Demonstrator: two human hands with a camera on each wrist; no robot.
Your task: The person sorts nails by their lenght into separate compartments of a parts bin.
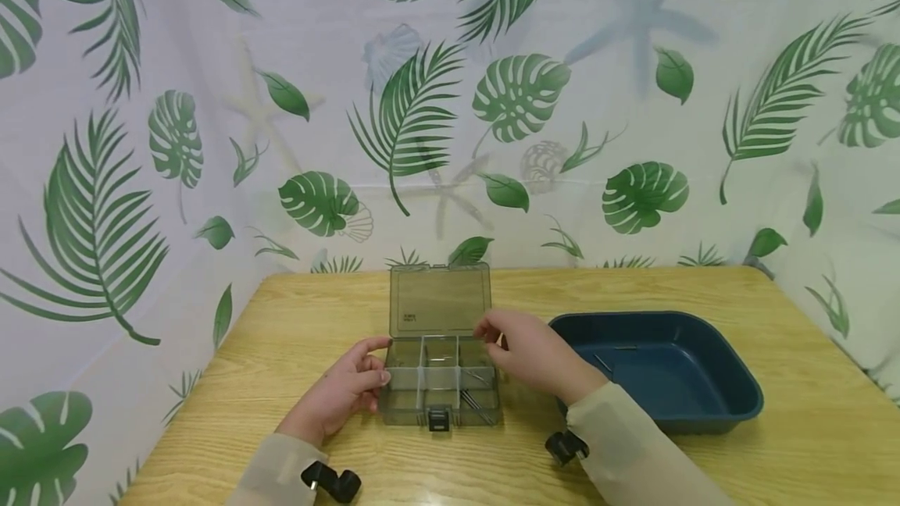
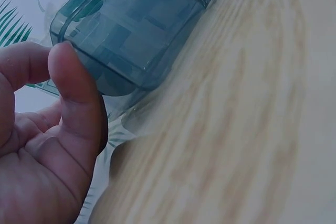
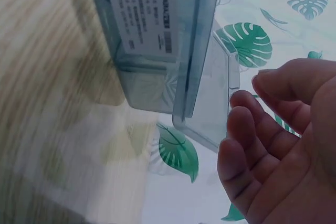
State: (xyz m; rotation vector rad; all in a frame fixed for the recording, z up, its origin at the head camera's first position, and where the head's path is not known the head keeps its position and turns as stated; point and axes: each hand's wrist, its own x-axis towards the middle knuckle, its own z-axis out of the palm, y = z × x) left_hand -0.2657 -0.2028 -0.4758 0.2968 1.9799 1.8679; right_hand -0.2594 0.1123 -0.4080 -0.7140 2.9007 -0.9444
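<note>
A see-through grey compartment box (image 1: pixel 440 389) stands on the table with its lid (image 1: pixel 440 299) raised at the back. My left hand (image 1: pixel 342 385) holds the box by its left side, thumb and forefinger at the rim. Above the back right compartment is my right hand (image 1: pixel 523 346), fingers loosely bent; in the right wrist view nothing shows between the fingertips (image 3: pixel 242 121). Several thin metal rods (image 1: pixel 478 406) lie in the front right compartment, and another thin piece (image 1: pixel 476 375) lies in the back right one. A black latch (image 1: pixel 439 420) sits at the front.
To the right, partly behind my right forearm, stands a dark blue tray (image 1: pixel 731 381) with a few thin metal pieces (image 1: pixel 624 348) in it. The wooden table (image 1: pixel 316 295) meets a leaf-printed cloth (image 1: pixel 436 139) at the back. A printed label (image 3: pixel 144 24) is on the box's side.
</note>
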